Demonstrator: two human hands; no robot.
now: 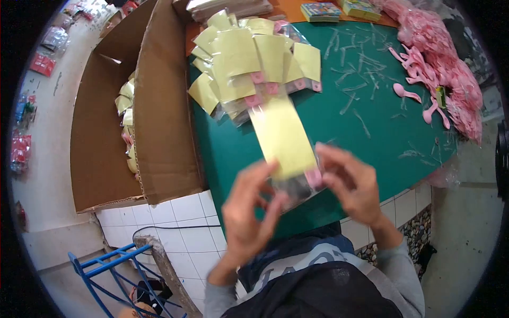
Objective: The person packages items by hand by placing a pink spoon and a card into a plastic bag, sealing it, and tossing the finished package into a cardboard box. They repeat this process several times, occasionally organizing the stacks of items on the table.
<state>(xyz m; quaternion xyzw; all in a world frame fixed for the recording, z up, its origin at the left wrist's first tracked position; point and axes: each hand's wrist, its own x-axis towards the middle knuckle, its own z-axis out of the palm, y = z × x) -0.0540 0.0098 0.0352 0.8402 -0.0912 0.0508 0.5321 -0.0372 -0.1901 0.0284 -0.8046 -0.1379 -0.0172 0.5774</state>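
A clear plastic packet with a pale yellow card [283, 139] and a pink piece in its lower right corner slants across the green tabletop in front of me. Its upper end reaches the heap. At its left edge, my left hand [249, 206] has fingers and thumb around the lower side, slightly blurred. My right hand [352, 183] is at the opposite edge, fingers curved and apart beside the pink piece. Beyond them lies a heap of similar yellow-card packets [236, 55], several with pink corners showing.
A tall open cardboard box [164, 116] on the left holds more packets [127, 108]. Pink plastic spoons [406, 93] lie by a large pink bag [440, 58] on the right. Clear plastic strips [360, 66] litter the green table [339, 122]. Card stacks [321, 11] stand behind; a blue metal frame [114, 259] is below left.
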